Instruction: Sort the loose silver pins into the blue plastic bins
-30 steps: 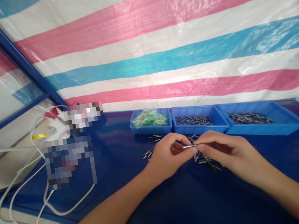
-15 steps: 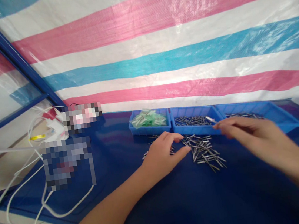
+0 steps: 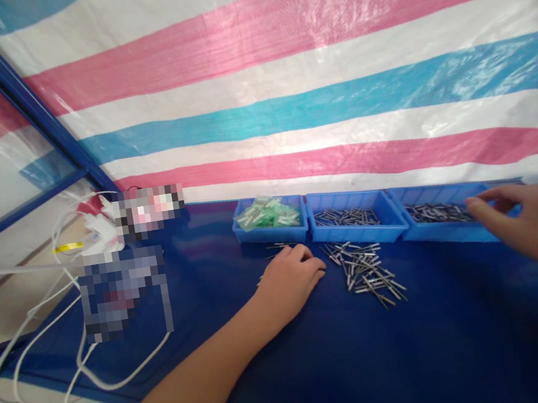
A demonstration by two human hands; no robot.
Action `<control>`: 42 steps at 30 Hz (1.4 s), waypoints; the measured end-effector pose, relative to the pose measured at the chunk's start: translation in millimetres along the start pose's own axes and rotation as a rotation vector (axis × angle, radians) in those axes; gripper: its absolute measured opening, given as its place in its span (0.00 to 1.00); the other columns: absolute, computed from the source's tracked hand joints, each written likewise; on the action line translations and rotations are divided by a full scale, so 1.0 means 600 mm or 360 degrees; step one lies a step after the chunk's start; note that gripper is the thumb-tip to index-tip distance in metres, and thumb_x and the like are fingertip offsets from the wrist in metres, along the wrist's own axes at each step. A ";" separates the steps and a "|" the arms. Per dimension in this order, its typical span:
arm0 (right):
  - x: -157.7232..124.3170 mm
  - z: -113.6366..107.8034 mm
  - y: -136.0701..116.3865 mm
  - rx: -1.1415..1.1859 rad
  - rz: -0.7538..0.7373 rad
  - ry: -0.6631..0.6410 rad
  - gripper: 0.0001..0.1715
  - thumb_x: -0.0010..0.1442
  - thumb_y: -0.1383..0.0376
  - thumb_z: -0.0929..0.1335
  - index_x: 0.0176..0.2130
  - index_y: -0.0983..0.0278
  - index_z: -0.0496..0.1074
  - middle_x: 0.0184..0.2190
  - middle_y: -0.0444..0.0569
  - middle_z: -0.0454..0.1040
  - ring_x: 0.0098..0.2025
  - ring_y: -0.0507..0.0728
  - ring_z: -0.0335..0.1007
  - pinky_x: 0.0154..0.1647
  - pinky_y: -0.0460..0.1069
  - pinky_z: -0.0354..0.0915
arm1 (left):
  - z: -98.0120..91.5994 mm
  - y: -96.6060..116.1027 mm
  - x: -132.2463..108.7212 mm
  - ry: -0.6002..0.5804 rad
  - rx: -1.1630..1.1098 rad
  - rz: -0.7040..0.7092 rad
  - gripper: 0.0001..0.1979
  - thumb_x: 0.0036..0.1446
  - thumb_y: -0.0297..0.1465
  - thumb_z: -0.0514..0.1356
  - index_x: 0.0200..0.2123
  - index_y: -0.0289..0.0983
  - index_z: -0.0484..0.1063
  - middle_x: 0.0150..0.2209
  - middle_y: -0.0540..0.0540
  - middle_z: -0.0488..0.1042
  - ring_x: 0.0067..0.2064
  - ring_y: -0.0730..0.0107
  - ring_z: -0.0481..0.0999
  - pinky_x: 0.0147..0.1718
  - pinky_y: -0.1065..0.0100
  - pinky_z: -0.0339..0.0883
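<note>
Several thin metal pins with thicker silvery sleeves, which look like pop rivets [image 3: 368, 271], lie in a loose pile on the blue tabletop. My left hand [image 3: 293, 275] rests just left of this pile, fingers curled down to the table; what lies under them is hidden. A few more rivets [image 3: 280, 245] show behind its knuckles. My right hand [image 3: 518, 211] hovers at the right blue bin [image 3: 448, 234], thumb and fingers slightly apart with nothing visible between them. Rivets [image 3: 435, 212] lie in that bin.
The middle blue bin [image 3: 359, 234] holds rivets, and the left blue bin [image 3: 271, 233] holds green and clear plastic packets [image 3: 268, 214]. White cables [image 3: 119, 385] loop at the left, by blurred-out items. A striped sheet [image 3: 257, 119] hangs behind the table.
My right hand has moved right, from the middle bin to the right bin, and the rivet at its fingertips no longer shows. My left fingers have closed down onto the table.
</note>
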State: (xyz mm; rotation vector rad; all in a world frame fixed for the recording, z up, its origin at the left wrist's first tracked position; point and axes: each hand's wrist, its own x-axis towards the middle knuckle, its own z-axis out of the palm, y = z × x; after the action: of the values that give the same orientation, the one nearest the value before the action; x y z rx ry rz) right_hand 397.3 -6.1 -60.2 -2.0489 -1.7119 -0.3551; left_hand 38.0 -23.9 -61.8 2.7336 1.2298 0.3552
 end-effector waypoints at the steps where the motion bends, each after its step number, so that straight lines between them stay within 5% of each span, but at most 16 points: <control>1: -0.003 -0.008 -0.018 -0.0043 -0.0006 -0.0047 0.19 0.53 0.51 0.66 0.35 0.63 0.75 0.29 0.54 0.76 0.23 0.57 0.65 0.24 0.51 0.53 | -0.001 -0.002 0.000 -0.0005 -0.0011 0.0014 0.11 0.64 0.32 0.53 0.42 0.38 0.74 0.42 0.44 0.70 0.41 0.66 0.70 0.44 0.65 0.64; 11: -0.041 -0.030 -0.130 0.0215 -0.0427 -0.0063 0.14 0.59 0.56 0.64 0.38 0.63 0.74 0.35 0.52 0.77 0.36 0.60 0.72 0.36 0.51 0.61 | -0.014 -0.007 -0.002 0.0001 -0.0259 0.0175 0.13 0.60 0.24 0.52 0.44 0.35 0.74 0.43 0.42 0.72 0.43 0.66 0.72 0.45 0.68 0.66; 18: -0.067 -0.023 -0.180 0.0511 -0.0665 -0.0195 0.17 0.61 0.54 0.62 0.36 0.62 0.75 0.33 0.52 0.76 0.36 0.60 0.71 0.40 0.54 0.63 | -0.012 -0.003 0.004 0.0229 -0.0543 0.0086 0.18 0.54 0.18 0.52 0.45 0.37 0.74 0.44 0.43 0.72 0.43 0.67 0.73 0.47 0.66 0.67; 23: -0.097 -0.017 -0.223 0.1075 -0.0446 -0.0534 0.19 0.60 0.53 0.64 0.43 0.61 0.75 0.36 0.50 0.77 0.35 0.58 0.73 0.36 0.52 0.68 | -0.021 0.025 0.006 0.0551 -0.1107 0.0015 0.16 0.51 0.18 0.54 0.40 0.35 0.74 0.41 0.45 0.72 0.42 0.71 0.73 0.42 0.71 0.70; 29: -0.113 -0.019 -0.254 0.1806 -0.0178 -0.0967 0.18 0.60 0.53 0.65 0.40 0.62 0.76 0.33 0.48 0.76 0.36 0.56 0.71 0.35 0.48 0.68 | -0.025 0.055 0.001 0.0536 -0.1620 -0.0129 0.13 0.54 0.22 0.56 0.42 0.36 0.71 0.42 0.44 0.67 0.44 0.71 0.71 0.42 0.70 0.72; 36: -0.119 -0.024 -0.259 0.1899 0.0003 -0.0872 0.15 0.56 0.54 0.68 0.35 0.63 0.76 0.31 0.47 0.75 0.32 0.54 0.70 0.33 0.46 0.67 | -0.013 0.059 0.000 0.0410 -0.1816 -0.0282 0.12 0.53 0.25 0.59 0.43 0.35 0.65 0.40 0.46 0.66 0.42 0.72 0.70 0.41 0.70 0.71; 42: -0.119 -0.026 -0.252 0.1804 -0.0152 -0.0728 0.12 0.57 0.56 0.68 0.36 0.60 0.75 0.34 0.47 0.75 0.36 0.55 0.71 0.37 0.48 0.67 | -0.017 0.052 0.001 0.0219 -0.1542 -0.0358 0.12 0.59 0.36 0.57 0.42 0.34 0.70 0.41 0.44 0.72 0.43 0.68 0.72 0.41 0.69 0.68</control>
State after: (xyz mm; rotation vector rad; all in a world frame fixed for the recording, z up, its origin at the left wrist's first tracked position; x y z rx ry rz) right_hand 236.7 -55.2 -54.6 -1.2142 -1.6318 0.9290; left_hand 58.5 -44.0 -45.5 1.7536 0.9932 0.8490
